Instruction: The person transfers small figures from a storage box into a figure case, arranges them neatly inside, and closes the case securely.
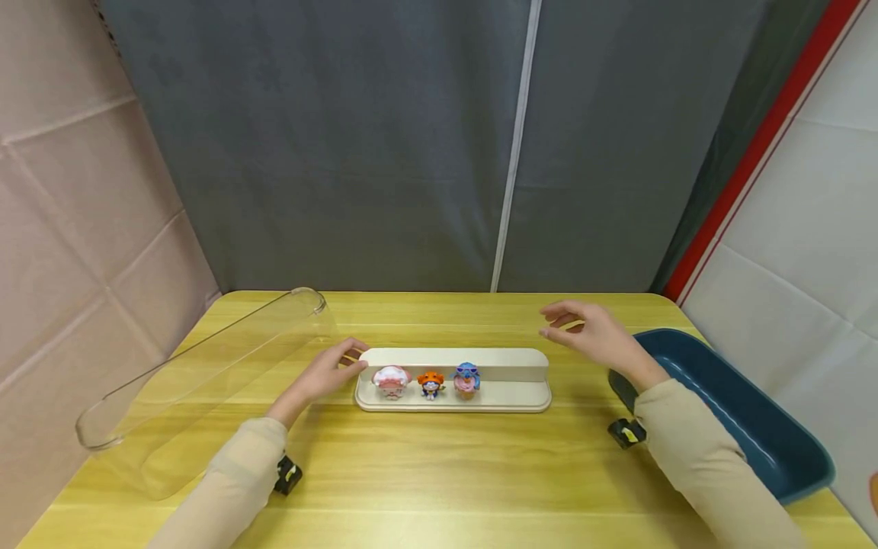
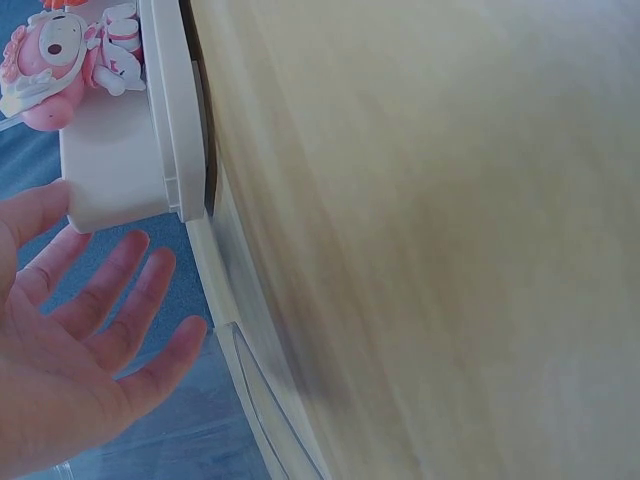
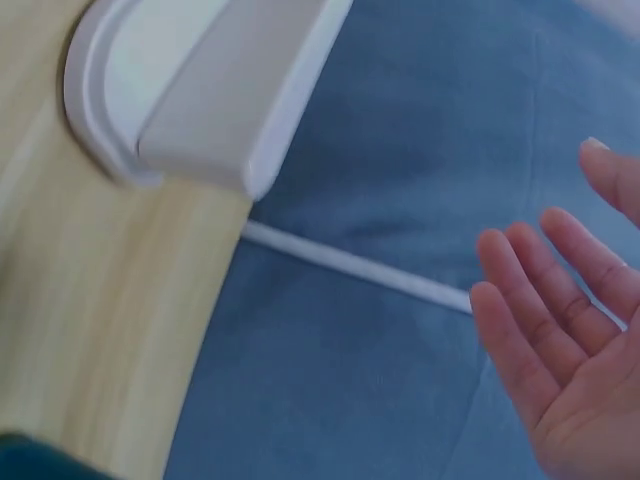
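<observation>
A long white stand lies on the yellow table with three small figures on it: a pink one, an orange one and a blue one. My left hand is open with straight fingers at the stand's left end; the pink figure shows close by in the left wrist view. My right hand hovers open above the stand's right end, holding nothing, its fingers loosely spread.
A clear plastic cover lies on its side at the table's left. A dark blue tray sits at the right edge. Grey curtains hang behind the table, with a pink wall on the left.
</observation>
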Motion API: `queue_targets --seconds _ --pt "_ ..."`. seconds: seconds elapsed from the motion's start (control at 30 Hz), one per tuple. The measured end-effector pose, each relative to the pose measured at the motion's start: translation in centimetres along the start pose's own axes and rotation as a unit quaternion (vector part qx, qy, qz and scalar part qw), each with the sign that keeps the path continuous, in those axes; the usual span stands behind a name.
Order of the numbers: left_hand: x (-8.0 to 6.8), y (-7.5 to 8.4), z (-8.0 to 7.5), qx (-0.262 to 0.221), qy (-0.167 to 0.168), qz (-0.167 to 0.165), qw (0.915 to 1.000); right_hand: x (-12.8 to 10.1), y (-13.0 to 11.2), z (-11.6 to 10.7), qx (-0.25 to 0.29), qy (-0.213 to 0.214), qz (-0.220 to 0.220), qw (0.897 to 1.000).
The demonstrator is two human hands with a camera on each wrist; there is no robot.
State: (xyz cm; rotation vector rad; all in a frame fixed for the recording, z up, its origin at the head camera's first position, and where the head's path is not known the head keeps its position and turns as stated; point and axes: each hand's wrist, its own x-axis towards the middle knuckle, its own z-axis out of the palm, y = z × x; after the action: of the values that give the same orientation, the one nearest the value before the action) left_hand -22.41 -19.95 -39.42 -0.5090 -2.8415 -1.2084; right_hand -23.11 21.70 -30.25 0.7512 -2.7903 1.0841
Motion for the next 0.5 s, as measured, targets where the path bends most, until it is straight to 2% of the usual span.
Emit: queue_targets --seconds 0.13,0.4,0.5 --pt "0.0 -0.1 0.0 0.003 0.001 0.002 1.0000 -0.6 0.4 -1.7 -0.007 0.005 0.002 1.000" --pt "-0.1 -0.1 0.0 0.000 0.001 0.002 1.0000 -2.5 2.0 -5.3 -0.044 0.029 -0.030 0.998" --pt "-0.1 -0.1 0.0 0.000 -0.001 0.002 1.0000 -3.2 2.8 -6.5 -0.042 0.033 -0.042 0.998"
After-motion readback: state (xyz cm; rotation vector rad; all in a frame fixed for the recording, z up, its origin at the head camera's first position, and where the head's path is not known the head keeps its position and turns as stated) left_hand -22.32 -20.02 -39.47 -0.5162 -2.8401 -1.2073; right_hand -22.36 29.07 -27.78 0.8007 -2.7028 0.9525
